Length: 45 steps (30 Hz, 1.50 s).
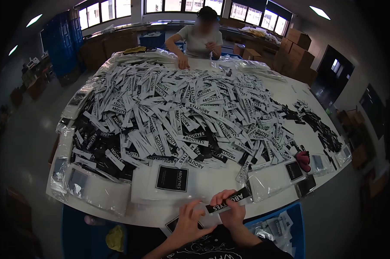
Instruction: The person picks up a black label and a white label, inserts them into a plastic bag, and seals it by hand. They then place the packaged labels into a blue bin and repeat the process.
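Observation:
My right hand (pixel 232 212) is closed on a black label strip (pixel 229 201) with white ABOUTYES lettering, held above the table's front edge. Just to its left is my left hand (pixel 190 222), its fingers curved and thumb apart, at a translucent plastic bag (pixel 210 219) with a black printed panel. This bag is partly hidden behind the left hand and appears to be held by it. Ahead of both hands, a stack of frosted bags (pixel 145 183) lies flat, the top one bearing a black ABOUTYES panel (pixel 172 178).
A large heap of white and black label strips (pixel 182 108) covers the table (pixel 313 93). Clear-wrapped packs (pixel 100 190) line its edges. Blue bins (pixel 296 224) stand below the front edge. A co-worker (pixel 201 39) sits opposite, one hand at the heap. Cardboard boxes (pixel 296 54) stand behind.

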Available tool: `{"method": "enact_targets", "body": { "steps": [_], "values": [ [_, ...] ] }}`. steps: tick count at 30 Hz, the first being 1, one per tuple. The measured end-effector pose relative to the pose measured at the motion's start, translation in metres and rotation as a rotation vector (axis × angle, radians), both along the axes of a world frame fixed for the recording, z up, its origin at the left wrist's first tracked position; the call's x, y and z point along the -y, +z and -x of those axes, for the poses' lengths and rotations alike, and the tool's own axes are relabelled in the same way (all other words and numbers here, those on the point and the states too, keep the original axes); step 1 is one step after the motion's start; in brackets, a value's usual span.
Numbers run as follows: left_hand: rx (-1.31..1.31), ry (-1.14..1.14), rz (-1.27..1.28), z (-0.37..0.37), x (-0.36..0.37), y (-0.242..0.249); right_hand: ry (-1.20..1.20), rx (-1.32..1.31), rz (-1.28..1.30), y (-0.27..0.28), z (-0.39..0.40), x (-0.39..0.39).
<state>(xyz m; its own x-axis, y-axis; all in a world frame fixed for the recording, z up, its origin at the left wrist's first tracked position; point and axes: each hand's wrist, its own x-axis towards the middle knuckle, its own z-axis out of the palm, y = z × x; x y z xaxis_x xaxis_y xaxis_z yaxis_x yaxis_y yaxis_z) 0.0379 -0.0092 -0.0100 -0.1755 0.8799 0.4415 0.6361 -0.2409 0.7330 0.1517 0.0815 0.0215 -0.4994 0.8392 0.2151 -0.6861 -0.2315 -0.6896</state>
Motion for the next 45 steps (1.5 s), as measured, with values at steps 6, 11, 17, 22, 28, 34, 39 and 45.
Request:
{"method": "enact_targets", "body": {
  "steps": [6, 11, 17, 22, 28, 34, 39, 45],
  "values": [
    [-0.074, 0.011, -0.116, 0.004, 0.003, 0.005, 0.194, 0.509, -0.148, -0.008, -0.001, 0.014],
    [0.241, 0.102, -0.057, 0.025, 0.004, 0.029, 0.179, 0.457, 0.111, -0.025, -0.022, 0.007],
    [0.244, -0.156, 0.393, 0.05, 0.012, 0.023, -0.345, 0.522, -0.148, 0.009, -0.005, 0.007],
    [0.262, -0.127, 0.391, 0.053, 0.014, 0.017, 0.114, 1.047, -0.785, 0.022, -0.025, -0.003],
    [0.202, -0.337, 0.418, 0.051, 0.015, 0.02, 0.822, 1.074, -0.718, 0.009, -0.043, -0.03],
    [0.135, -0.416, 0.469, 0.038, 0.014, 0.017, 1.02, 1.015, -0.71, -0.014, -0.029, -0.028],
    [0.124, -0.393, 0.479, 0.043, 0.012, 0.018, 1.007, 0.928, -0.518, -0.008, -0.035, -0.034],
    [0.034, -0.473, 0.507, 0.034, 0.009, 0.023, 0.969, 0.867, -0.592, -0.017, -0.032, -0.026]
  ]
}}
